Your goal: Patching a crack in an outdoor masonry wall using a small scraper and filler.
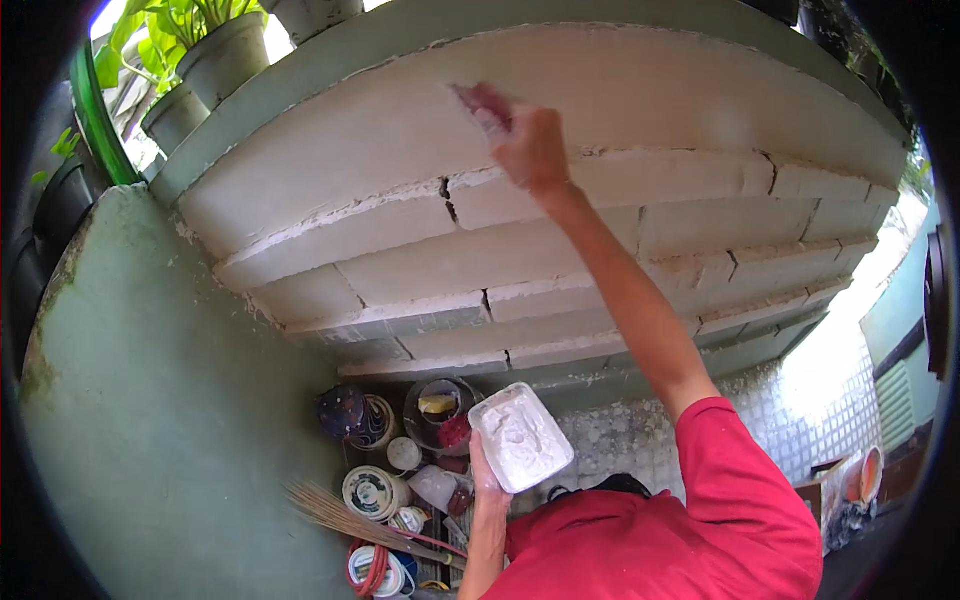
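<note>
Closed around a blurred reddish tool (484,108), the right hand (531,150) was, in the head view, at the pale upper wall (660,90); contact was unclear. The left hand (487,472) gripped a white tub (491,398) of pale paste (519,437) above the tiled floor (640,430).

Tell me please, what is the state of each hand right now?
Left hand: holding the white container of white paste.
Right hand: closed, holding a reddish tool, blurred.
</note>
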A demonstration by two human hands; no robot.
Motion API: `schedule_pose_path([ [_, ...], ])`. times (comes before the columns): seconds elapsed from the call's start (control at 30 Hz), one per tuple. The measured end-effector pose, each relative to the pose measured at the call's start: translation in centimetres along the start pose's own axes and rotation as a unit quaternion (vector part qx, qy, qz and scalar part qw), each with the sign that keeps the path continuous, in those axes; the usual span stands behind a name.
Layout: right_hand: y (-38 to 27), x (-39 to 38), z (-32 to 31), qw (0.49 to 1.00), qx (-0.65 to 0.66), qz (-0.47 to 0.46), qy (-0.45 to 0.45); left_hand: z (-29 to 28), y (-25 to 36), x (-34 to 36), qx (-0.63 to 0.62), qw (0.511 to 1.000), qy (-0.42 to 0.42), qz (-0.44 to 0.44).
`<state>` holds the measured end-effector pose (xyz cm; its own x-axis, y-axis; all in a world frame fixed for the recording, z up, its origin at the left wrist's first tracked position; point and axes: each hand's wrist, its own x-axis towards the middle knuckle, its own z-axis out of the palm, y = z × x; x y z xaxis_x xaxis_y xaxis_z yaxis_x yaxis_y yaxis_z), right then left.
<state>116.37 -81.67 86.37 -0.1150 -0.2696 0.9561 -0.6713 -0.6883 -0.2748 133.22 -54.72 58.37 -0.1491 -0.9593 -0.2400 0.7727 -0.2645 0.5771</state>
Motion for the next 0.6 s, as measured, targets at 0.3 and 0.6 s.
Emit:
schedule_pose_path([
  [0.3,1.5,2.6,0.6,0.984,0.106,0.130,0.058,0.4,0.0,-0.4,0.024,1.000,0.013,0.000],
  [0.6,5.3,2.2,-1.8,0.984,-0.147,0.047,0.089,-0.3,0.4,-0.7,-0.023,0.999,0.016,0.021],
])
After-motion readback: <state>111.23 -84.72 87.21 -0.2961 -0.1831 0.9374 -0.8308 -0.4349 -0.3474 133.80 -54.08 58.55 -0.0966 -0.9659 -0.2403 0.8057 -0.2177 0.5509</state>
